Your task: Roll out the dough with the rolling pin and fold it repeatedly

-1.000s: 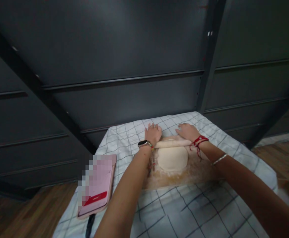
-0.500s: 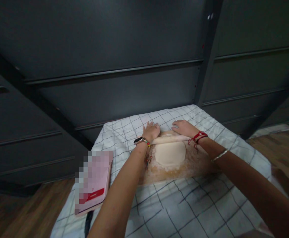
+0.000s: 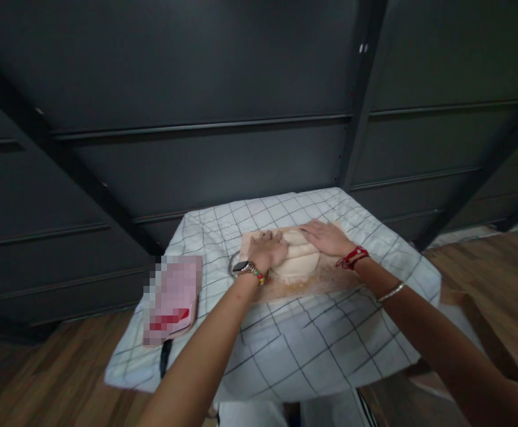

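Observation:
A round, flat sheet of dough lies on a floured wooden board. Across the dough runs a pale rolling pin, seen only between my hands. My left hand presses palm-down over the pin's left end, its fingers spread and pointing away. Over the right end rests my right hand, flat and with fingers stretched out. Both hands cover the ends of the pin. Dough shows on the near and far sides of it.
The board lies on a white checked cloth over a small table. To the left is a pink, partly blurred flat object. A dark panelled wall stands behind the table. At lower right, a brown open box is on the floor.
My hands and the rolling pin have come nearer, from the dough's far edge onto its middle. My palms now lie flatter over the pin. The view has shifted slightly.

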Available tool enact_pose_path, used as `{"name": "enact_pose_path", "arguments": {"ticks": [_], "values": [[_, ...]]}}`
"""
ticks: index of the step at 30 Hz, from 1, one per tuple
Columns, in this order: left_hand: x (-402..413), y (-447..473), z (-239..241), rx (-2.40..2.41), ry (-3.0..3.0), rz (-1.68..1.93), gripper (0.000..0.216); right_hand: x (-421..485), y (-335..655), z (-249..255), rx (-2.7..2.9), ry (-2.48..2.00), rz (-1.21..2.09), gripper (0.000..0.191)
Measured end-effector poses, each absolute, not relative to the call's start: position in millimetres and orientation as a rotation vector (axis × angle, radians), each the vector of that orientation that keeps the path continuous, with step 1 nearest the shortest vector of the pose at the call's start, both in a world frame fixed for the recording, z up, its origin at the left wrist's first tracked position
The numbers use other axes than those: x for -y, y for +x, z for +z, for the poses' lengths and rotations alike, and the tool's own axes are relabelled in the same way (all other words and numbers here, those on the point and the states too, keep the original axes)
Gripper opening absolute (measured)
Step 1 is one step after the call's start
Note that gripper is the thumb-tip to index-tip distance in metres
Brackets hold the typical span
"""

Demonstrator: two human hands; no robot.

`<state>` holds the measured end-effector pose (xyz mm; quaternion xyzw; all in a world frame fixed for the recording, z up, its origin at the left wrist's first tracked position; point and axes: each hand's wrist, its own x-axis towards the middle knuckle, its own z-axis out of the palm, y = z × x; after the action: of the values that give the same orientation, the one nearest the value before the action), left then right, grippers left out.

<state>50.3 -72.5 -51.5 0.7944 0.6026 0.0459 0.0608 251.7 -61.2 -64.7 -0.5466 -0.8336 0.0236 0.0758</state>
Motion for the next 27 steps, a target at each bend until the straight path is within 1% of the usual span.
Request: {"name": "enact_pose_path", "arguments": {"ticks": [4, 8, 12, 18, 23, 27], "values": [[95.5, 54.3, -40.5, -1.78, 2.396, 0.025, 0.053, 91.5, 248.8, -61.7, 2.472, -1.61, -0.052, 0.048], [114.3, 56.5, -34.5, -1.786, 2.421, 0.067, 0.054, 115.6, 247.0, -62.3, 2.394, -1.651, -0.144, 0.049], [134.7, 56.5, -36.3, -1.769, 2.503, 0.116, 0.054, 138.4, 248.1, -73.5, 2.34, -1.613, -0.197, 0.049], [172.9, 54.7, -53.0, -1.743, 2.641, 0.232, 0.046, 175.7, 249.7, -93.6, 2.218, -1.562, -0.282, 0.043], [188.7, 49.7, -61.8, -1.719, 2.643, 0.294, 0.047, 192.3, 251.2, -89.5, 2.292, -1.569, -0.263, 0.037], [188.3, 36.9, -63.4, -1.608, 2.639, 0.336, 0.048, 200.1, 252.1, -86.5, 2.344, -1.506, -0.391, 0.033]]}}
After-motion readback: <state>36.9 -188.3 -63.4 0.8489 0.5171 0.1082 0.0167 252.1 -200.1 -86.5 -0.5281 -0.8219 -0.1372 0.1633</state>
